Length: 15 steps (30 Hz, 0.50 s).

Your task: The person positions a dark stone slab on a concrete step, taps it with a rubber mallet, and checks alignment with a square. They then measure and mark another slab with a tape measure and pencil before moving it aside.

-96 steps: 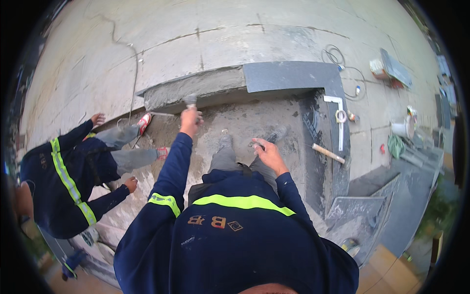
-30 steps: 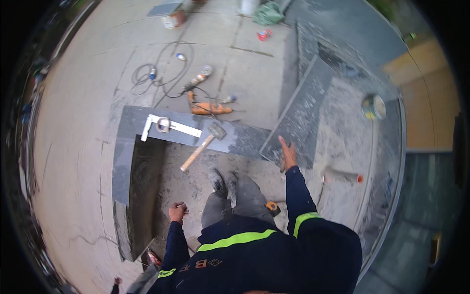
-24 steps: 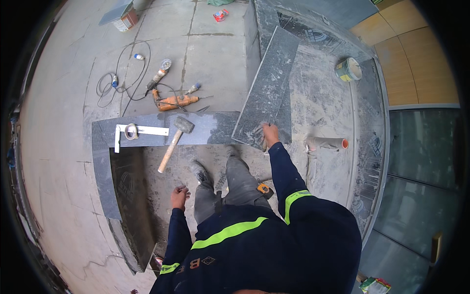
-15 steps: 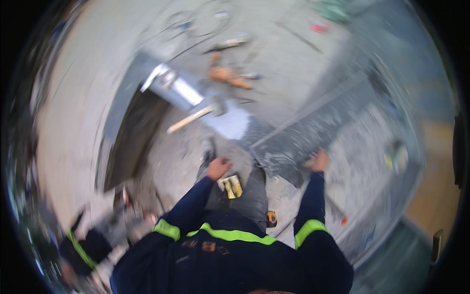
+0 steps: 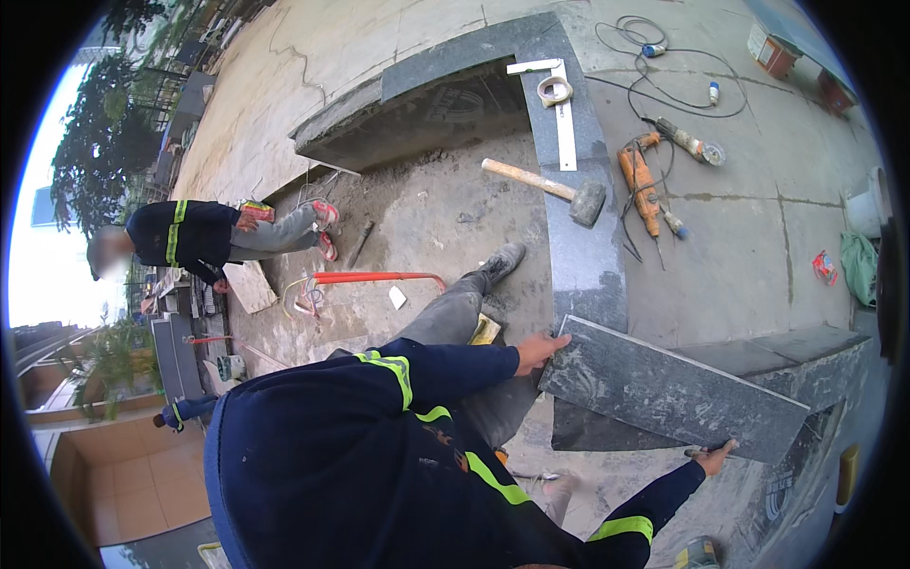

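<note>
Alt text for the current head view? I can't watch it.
A person's left hand and right hand hold a long grey slab at its edges. A mallet and white square lie on a grey ledge, an orange drill beside it; a co-worker is at picture left.

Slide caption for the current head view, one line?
Left hand and right hand hold a grey stone slab near a wooden-handled mallet and a white square.
</note>
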Motion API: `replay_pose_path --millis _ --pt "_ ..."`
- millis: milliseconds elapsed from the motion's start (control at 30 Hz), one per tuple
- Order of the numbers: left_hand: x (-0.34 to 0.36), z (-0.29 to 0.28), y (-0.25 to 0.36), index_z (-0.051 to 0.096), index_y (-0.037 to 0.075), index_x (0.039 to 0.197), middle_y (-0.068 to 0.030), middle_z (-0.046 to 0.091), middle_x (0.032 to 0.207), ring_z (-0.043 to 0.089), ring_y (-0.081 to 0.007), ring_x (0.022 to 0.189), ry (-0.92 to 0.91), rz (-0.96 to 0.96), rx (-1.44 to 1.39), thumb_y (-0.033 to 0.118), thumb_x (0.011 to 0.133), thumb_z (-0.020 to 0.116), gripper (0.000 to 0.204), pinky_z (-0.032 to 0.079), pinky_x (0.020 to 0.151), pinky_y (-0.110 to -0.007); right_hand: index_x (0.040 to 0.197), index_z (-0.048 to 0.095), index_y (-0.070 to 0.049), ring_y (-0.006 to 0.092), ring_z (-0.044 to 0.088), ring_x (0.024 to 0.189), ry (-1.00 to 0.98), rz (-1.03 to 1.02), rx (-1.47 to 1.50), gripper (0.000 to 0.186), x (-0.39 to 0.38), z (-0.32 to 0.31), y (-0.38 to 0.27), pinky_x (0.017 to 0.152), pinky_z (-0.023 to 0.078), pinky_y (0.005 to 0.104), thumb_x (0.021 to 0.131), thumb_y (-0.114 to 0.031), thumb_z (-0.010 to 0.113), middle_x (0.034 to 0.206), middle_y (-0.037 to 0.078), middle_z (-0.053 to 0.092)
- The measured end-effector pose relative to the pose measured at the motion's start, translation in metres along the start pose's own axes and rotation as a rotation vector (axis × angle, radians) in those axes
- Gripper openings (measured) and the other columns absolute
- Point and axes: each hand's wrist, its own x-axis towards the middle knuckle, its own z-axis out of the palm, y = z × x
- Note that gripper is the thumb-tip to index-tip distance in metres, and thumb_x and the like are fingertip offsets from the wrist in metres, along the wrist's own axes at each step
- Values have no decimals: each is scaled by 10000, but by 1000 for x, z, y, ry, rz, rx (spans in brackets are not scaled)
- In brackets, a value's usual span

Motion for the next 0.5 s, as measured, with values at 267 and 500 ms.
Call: replay_pose_path --millis 267,500 --pt "19 56 3 360 -127 1624 -238 578 1572 615 -294 1400 115 194 44 666 999 752 1083 517 1146 -417 1461 656 3 186 559 1016 -268 -115 10 754 66 35 -2 905 451 406 948 -500 886 1318 51 658" --pt "-10 68 48 548 -52 1527 -153 715 1391 700 -207 1220 96 383 -162 530 1057 755 776 580 1036 -363 1342 677 -47 178 563 1047 -482 -81 69 569 45 59 -21 873 450 386 983 -450 858 1260 21 659"
